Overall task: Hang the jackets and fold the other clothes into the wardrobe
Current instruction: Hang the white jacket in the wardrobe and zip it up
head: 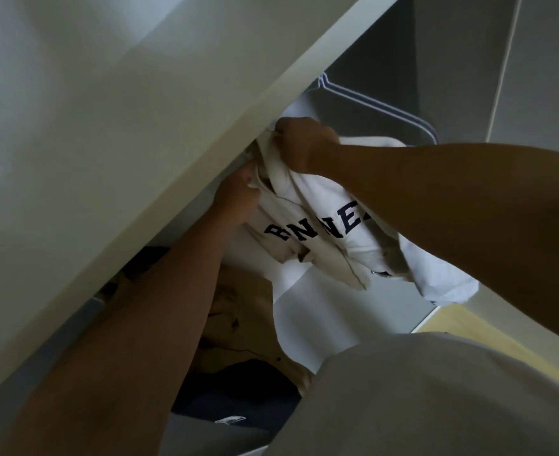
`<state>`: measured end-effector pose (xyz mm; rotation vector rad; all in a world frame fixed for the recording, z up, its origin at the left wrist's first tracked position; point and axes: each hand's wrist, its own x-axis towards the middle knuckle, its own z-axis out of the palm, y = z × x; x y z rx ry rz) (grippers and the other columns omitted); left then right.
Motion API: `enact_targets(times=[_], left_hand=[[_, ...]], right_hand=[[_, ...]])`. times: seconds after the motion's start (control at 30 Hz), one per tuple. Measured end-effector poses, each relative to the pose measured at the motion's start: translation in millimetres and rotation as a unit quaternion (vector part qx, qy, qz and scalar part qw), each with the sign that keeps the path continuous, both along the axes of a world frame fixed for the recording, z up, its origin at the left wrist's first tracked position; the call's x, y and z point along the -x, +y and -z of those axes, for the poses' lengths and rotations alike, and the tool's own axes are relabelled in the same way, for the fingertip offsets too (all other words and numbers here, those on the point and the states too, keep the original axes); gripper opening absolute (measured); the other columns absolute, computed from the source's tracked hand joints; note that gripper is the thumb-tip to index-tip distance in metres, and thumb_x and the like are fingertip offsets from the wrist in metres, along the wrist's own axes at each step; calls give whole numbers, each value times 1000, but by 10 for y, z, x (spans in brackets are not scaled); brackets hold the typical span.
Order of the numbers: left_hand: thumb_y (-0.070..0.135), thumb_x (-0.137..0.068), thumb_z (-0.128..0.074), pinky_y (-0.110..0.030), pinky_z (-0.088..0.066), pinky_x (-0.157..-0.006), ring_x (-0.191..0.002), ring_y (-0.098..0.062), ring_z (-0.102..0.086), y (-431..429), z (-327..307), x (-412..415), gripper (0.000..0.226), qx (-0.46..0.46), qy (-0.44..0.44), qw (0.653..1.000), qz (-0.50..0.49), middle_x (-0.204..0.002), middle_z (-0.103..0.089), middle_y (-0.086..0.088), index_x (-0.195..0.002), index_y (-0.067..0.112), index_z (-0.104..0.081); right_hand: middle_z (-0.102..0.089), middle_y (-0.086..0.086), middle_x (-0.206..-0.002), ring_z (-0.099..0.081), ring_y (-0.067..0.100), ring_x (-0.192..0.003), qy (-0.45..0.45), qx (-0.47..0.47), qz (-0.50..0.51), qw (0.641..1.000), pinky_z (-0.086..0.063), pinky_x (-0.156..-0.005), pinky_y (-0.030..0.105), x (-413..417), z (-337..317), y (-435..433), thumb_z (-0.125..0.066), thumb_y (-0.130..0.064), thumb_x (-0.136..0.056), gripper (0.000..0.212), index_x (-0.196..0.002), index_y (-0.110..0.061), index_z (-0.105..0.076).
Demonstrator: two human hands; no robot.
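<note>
Navy cloth [238, 386] and a tan buttoned garment [238, 311] lie low in the wardrobe, beneath the arms. Above, left hand [238, 195] and right hand [299, 143] both clutch a cream-and-white lettered garment [330, 199] against the white wardrobe panel [139, 126], which hides its top edge. Behind hang white wire hangers [370, 101].

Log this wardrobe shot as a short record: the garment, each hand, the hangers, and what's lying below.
white garment: bunched, dark letters, held up inside the wardrobe
left hand: grips it near its top
right hand: grips it too, higher up
hangers: white, behind the garment
below: tan garment, dark garment
</note>
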<state>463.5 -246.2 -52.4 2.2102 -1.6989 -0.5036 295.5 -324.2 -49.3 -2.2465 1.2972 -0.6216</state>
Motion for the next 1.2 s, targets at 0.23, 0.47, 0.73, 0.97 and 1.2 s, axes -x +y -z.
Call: enact_targets(times=[0.23, 0.47, 0.73, 0.97, 1.2], left_hand=[[6, -101, -47, -9, -41, -85, -123, -18, -53, 139, 219, -49, 56, -2, 15, 1000, -20, -140, -54, -12, -153, 21, -35], [3, -103, -41, -1, -39, -57, -80, -9, -49, 361, 421, 20, 51, -35, 32, 998, -42, -100, -54, 2, -152, 18, -38], [11, -99, -46, -35, -50, -95, -118, -27, -56, 681, 802, 30, 45, -105, 27, 994, -22, -139, -55, -11, -142, 23, -52], [1, -95, -52, -32, -45, -102, -124, -29, -55, 987, 1227, -31, 37, -167, 50, 985, 5, -135, -60, -14, -131, 6, -61], [10, -99, -50, -42, -55, -87, -88, -26, -65, 1307, 1835, 250, 16, -179, 202, 947, -172, -101, -67, -11, -101, 13, -66]], right_hand=[[-63, 6, -124, -58, 30, -116, 68, 14, -26, 997, -45, -100, 47, 180, 54, 29, -51, -28, -96, 38, -133, -27, -54], [-48, 13, -133, -46, 35, -123, 109, 45, 24, 993, -39, -101, 48, 377, 277, 418, -62, -14, -82, 68, -145, -22, -36], [-49, 7, -129, -47, 30, -118, 108, 75, 57, 990, -37, -97, 41, 433, 575, 954, -62, -12, -83, 45, -126, -23, -56], [-62, 4, -113, -59, 27, -104, 95, -75, 68, 990, -50, -89, 38, 378, 992, 1382, -57, -11, -84, 33, -113, -25, -66], [-65, 4, -118, -62, 26, -108, 108, -222, 54, 967, -55, -91, 39, 397, 1728, 1573, -53, -12, -87, 31, -113, -19, -67]])
